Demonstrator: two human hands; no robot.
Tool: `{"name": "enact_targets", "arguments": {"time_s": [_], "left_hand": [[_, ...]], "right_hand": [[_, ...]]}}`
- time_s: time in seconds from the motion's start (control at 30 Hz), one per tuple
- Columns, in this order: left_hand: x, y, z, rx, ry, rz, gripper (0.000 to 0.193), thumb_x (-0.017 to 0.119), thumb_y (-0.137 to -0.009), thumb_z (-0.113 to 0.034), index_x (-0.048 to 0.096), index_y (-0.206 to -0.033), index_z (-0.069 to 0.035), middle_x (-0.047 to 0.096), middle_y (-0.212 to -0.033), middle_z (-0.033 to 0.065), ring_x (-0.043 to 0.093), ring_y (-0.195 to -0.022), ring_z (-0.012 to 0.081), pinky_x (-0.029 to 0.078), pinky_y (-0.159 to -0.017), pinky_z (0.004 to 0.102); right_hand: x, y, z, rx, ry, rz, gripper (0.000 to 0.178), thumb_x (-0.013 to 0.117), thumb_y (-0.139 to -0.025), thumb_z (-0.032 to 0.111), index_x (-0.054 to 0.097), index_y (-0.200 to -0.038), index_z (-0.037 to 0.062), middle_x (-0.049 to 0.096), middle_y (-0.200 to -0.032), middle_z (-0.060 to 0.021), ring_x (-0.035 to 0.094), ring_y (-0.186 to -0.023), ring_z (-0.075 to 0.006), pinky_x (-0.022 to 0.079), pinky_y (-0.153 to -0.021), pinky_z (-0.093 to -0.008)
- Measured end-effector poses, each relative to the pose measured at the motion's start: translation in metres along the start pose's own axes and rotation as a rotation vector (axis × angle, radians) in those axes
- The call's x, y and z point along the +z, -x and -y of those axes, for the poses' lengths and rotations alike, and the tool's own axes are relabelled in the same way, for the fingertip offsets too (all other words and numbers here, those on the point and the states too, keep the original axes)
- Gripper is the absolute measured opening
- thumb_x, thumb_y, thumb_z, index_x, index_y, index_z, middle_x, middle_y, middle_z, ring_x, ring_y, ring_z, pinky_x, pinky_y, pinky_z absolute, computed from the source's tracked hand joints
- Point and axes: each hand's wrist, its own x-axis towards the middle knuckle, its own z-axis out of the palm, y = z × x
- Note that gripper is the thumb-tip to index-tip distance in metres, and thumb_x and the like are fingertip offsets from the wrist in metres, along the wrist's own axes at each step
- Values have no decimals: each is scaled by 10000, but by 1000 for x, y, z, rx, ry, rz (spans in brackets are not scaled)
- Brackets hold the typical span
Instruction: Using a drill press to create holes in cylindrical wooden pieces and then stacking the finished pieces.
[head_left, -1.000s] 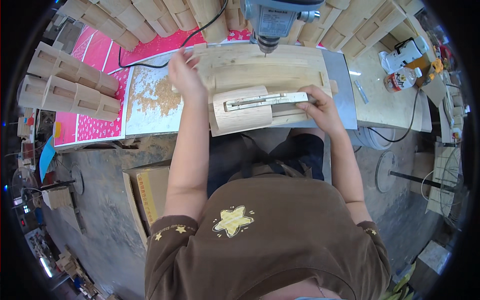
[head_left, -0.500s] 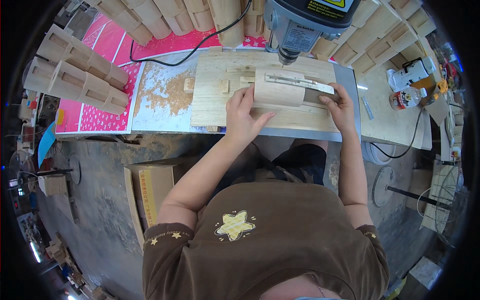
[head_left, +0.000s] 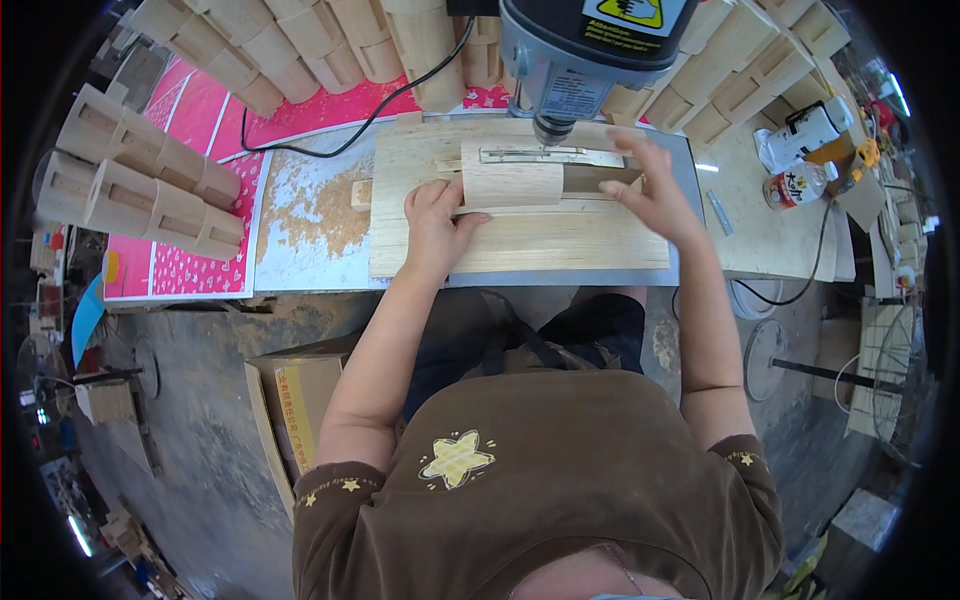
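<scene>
A pale wooden cylinder (head_left: 510, 187) lies on its side on a wooden board (head_left: 520, 240), over a grey-brown bar (head_left: 588, 181) that sticks out to its right. Along the cylinder's far side runs a slotted metal strip (head_left: 595, 157). My left hand (head_left: 438, 225) grips the cylinder's left end, thumb along the near edge. At the bar's right end my right hand (head_left: 655, 195) is open, fingers spread and slightly blurred; whether it touches the strip I cannot tell. The chuck (head_left: 553, 130) of a bench drill (head_left: 580, 80) hangs just beyond the cylinder.
Stacked wooden cylinders with cut recesses stand at the left (head_left: 150, 205), the back and the right. Sawdust (head_left: 310, 205) and a small wood block (head_left: 361, 195) lie left of the board. A black cable (head_left: 370, 135) crosses behind. A bottle (head_left: 800, 187) stands on the right.
The cylinder and strip have shifted left on the board, and the strip lies more level. My right hand has let go of the bar's end and spread its fingers. The view has shifted slightly.
</scene>
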Motion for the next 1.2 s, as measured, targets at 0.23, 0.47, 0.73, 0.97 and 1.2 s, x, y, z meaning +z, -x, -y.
{"name": "enact_targets", "arguments": {"time_s": [0.23,0.47,0.73,0.97,1.2], "left_hand": [[2,1,-3,48,-37,-37,619,781,-605,-220,567,-1166,-73,523,-849,54,494,-879,250,323,-863,407],[5,-6,-12,82,-52,-75,448,766,-631,-197,612,-1032,-70,545,-825,76,513,-842,290,349,-813,392],[-3,-2,-7,58,-34,-99,400,760,-619,-157,622,-983,-67,537,-793,85,508,-807,299,358,-786,401],[1,-3,-7,86,-26,-94,392,765,-595,-137,626,-952,-56,544,-785,104,515,-777,314,388,-714,402],[-1,0,-11,21,18,-42,415,772,-600,-149,628,-980,-64,552,-793,91,518,-787,302,388,-719,393]], "right_hand": [[-118,-111,42,-106,-185,-336,312,527,-908,239,527,-1146,38,597,-1065,-93,526,-948,-207,424,-810,-300],[-109,-107,100,-67,126,-490,357,466,-917,291,612,-909,-35,604,-771,-208,598,-720,-284,451,-674,-355],[-42,-10,105,-125,59,-576,64,607,-821,96,616,-797,37,532,-611,-101,542,-546,-252,401,-519,-349],[17,7,56,-211,133,-667,95,623,-814,97,636,-899,56,588,-782,-62,570,-702,-219,390,-662,-332],[-40,-7,87,-247,261,-602,113,615,-810,145,586,-732,68,565,-644,-70,555,-604,-224,386,-626,-339]]}}
